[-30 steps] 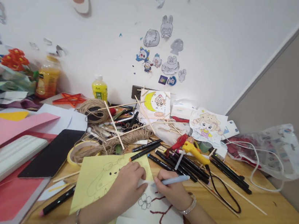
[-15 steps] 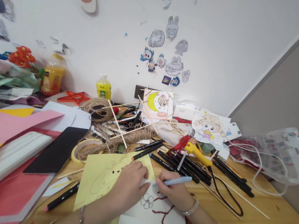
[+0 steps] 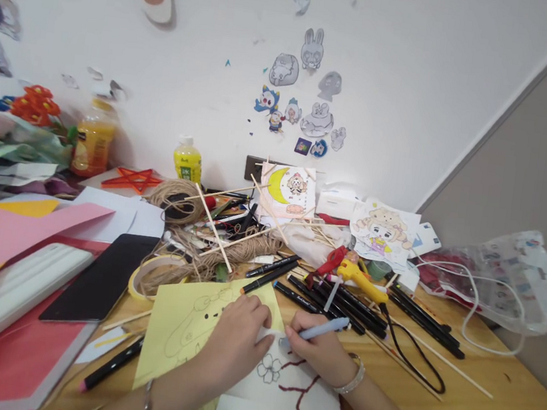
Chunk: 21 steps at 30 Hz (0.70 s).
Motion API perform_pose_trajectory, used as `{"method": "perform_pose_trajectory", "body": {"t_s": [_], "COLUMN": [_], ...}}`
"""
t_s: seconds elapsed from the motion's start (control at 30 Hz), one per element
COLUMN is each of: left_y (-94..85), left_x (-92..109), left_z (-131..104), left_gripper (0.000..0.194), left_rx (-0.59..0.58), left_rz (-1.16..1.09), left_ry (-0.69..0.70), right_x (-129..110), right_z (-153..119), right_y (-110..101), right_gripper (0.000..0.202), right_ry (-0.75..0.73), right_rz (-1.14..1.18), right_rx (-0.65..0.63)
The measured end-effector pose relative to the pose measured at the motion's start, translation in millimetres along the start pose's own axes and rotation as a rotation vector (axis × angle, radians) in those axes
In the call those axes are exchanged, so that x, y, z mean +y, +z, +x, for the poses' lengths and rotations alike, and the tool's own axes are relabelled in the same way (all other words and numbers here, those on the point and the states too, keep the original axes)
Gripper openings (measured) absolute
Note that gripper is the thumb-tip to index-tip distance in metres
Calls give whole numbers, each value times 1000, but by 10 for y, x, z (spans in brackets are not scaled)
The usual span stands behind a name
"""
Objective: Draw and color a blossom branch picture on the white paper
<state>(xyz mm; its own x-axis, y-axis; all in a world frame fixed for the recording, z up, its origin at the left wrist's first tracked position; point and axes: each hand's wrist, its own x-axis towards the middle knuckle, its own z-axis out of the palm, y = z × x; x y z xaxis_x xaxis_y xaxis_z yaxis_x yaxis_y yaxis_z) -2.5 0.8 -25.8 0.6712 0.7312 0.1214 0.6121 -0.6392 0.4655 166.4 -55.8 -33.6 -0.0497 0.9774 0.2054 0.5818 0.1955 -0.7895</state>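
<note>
My right hand (image 3: 318, 349) is closed around a pale blue pen (image 3: 324, 328). The pen's lower end is over the top part of a white paper sheet (image 3: 253, 394). Dark red branch lines and an outlined flower (image 3: 269, 368) are drawn on the sheet. My left hand (image 3: 241, 335) rests with bent fingers at the sheet's upper left, its thumb on the white paper and its fingertips partly hidden. Beneath that hand and the sheet lies a yellow paper (image 3: 167, 325) with a pencil-drawn animal character.
Black markers (image 3: 301, 299), a yellow glue gun (image 3: 364, 284) with its cord, and thin sticks lie beyond my hands. Left are a tape roll (image 3: 137, 278), a black tablet (image 3: 100, 279) and a white case (image 3: 13, 305). Twine and bottles stand near the wall.
The pen has tilted slightly, its upper end shifting a little left and down. My left hand stays in place. The whole view has shifted slightly.
</note>
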Motion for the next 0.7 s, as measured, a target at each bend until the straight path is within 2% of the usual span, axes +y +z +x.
{"method": "perform_pose_trajectory", "body": {"t_s": [0.4,0.57,0.7], "left_y": [-18,-9,-13], "left_x": [7,-6,-5], "left_z": [2,-1,0], "left_gripper": [5,4,4], "left_rx": [2,8,3], "left_rz": [3,1,11], "left_ry": [12,22,32], "right_x": [24,12,26], "right_z": [-4,2,-2], "right_y": [8,2,10], "right_gripper": [27,29,29], "right_ry": [37,-11,13], "right_rz": [32,-7,-23], "right_rx": [33,7,67]}}
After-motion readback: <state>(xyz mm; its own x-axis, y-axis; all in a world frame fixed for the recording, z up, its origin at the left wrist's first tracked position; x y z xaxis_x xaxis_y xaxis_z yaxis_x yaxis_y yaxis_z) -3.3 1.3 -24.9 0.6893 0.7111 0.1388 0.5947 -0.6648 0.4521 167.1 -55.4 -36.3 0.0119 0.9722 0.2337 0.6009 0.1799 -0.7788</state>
